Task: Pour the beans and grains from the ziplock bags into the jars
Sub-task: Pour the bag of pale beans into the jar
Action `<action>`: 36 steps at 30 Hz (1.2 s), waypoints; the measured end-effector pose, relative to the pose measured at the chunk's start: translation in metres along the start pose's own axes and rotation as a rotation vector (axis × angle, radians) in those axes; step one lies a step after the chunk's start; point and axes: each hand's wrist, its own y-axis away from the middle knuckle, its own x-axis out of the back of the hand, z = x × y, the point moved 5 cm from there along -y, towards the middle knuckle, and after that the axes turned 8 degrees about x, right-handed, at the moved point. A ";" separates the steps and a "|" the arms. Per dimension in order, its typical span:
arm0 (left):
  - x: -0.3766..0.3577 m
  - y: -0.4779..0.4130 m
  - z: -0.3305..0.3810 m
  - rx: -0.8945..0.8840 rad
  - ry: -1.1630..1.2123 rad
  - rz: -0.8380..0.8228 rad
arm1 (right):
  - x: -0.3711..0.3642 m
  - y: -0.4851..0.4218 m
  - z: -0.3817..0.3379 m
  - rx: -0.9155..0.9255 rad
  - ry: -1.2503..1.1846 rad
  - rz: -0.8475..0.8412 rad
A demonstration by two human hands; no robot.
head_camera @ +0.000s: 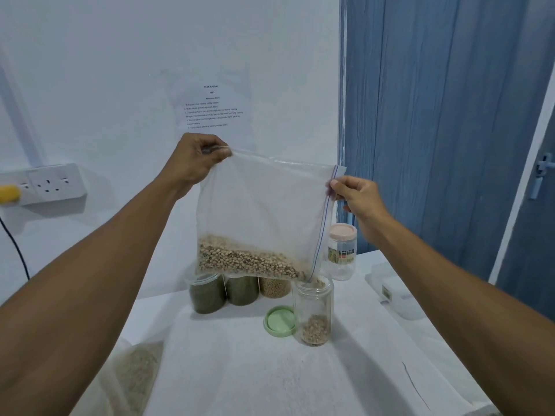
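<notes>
Grain bag (135, 376) nearest us on the white surface (240, 370). Our left hand (199, 159) grips the ziplock bag (264, 205) by its top corner, right hand (357, 199) pinches its zip edge; low corner over the open jar (313, 310), green lid (280, 321) beside. White wall (120, 70), socket (54, 183), blue door (528, 250) behind.

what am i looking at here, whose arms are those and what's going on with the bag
This is one picture from a camera worn on a person's head, looking down at their own bare arms. The left hand grips a corner of a clear ziplock bag. The right hand pinches its zip edge, with the bag's low corner at an open jar, where the beans go. On the white table are a green lid, three filled jars and a pink-lidded jar.
</notes>
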 end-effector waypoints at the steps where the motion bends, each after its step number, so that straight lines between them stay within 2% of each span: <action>1: 0.001 -0.001 0.001 -0.001 0.002 0.003 | 0.000 0.000 -0.001 0.002 0.002 -0.001; 36: 0.004 -0.002 0.018 0.015 -0.057 -0.086 | 0.003 0.010 -0.006 0.016 0.021 -0.003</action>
